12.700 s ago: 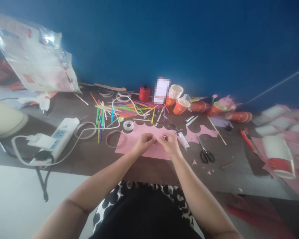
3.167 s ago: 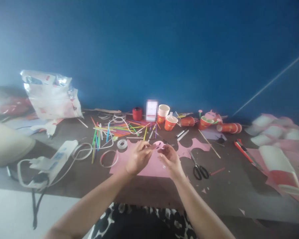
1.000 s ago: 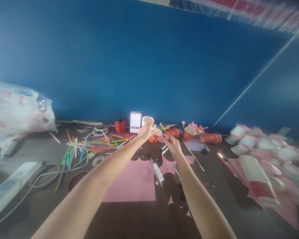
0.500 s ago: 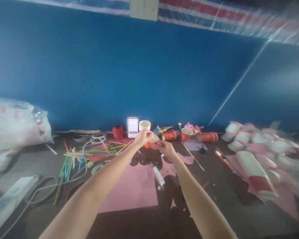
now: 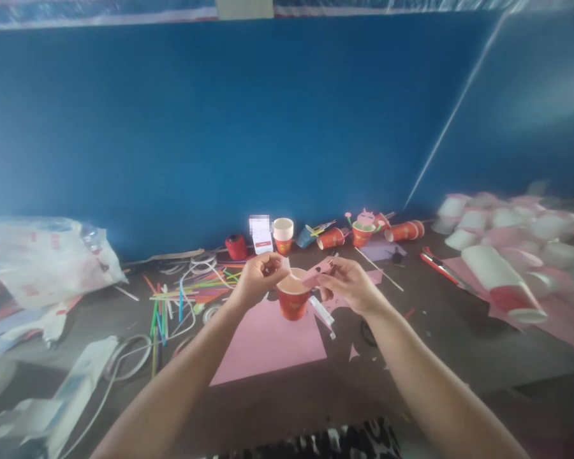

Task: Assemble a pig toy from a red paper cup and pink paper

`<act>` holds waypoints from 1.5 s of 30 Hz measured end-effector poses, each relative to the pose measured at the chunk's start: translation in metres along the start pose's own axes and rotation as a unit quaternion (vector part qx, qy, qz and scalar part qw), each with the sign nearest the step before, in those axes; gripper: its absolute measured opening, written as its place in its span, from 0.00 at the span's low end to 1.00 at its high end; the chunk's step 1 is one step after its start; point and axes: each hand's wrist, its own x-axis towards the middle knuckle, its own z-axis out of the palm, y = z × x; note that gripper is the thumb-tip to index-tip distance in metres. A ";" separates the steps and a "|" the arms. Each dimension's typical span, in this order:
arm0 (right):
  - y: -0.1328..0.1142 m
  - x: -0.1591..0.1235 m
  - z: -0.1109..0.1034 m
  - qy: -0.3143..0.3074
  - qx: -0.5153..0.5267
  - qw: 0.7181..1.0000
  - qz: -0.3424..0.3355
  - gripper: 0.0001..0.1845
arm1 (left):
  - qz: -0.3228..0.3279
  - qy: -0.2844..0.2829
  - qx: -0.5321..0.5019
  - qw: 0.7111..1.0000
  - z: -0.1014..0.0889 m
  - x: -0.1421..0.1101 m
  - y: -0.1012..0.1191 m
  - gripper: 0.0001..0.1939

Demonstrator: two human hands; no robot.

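My left hand [image 5: 258, 280] pinches a small pale strip [image 5: 286, 264], possibly tape or backing paper; its kind is unclear. Between the fingers of my right hand [image 5: 351, 285] is a pink paper piece [image 5: 316, 273] with dark marks on it. Both hands hover at the rim of a red paper cup [image 5: 293, 305], which stands upright below them. Whether the pink piece touches the rim, I cannot tell. The cup is at the upper right part of a pink paper sheet [image 5: 268, 350]. A white tube-like object [image 5: 322, 310] lies to the cup's right.
Behind stand a phone [image 5: 262, 237], stacked paper cups [image 5: 283, 236] and a decorated cup [image 5: 363, 234]. Colored sticks [image 5: 182, 303], a cable and a power strip [image 5: 83, 389] lie left. A red utility knife [image 5: 439, 266] and heaped white-and-pink cups [image 5: 502, 220] are at right.
My hands have moved apart and nearer to me, bringing the red cup between them into plain view. The pink piece is now tilted in my right hand. The camera view has shifted.
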 end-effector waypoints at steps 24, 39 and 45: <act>0.021 -0.073 0.061 -0.040 -0.461 0.829 -0.314 0.16 | 0.009 0.022 0.023 0.999 -0.005 -0.112 -0.027 0.08; 0.041 -0.066 0.088 0.017 -0.340 0.939 -0.055 0.02 | -0.034 -0.003 -0.096 0.995 0.005 -0.128 -0.047 0.10; 0.040 -0.062 0.092 0.028 -0.351 0.935 -0.032 0.01 | -0.020 -0.025 -0.108 0.994 -0.001 -0.130 -0.044 0.09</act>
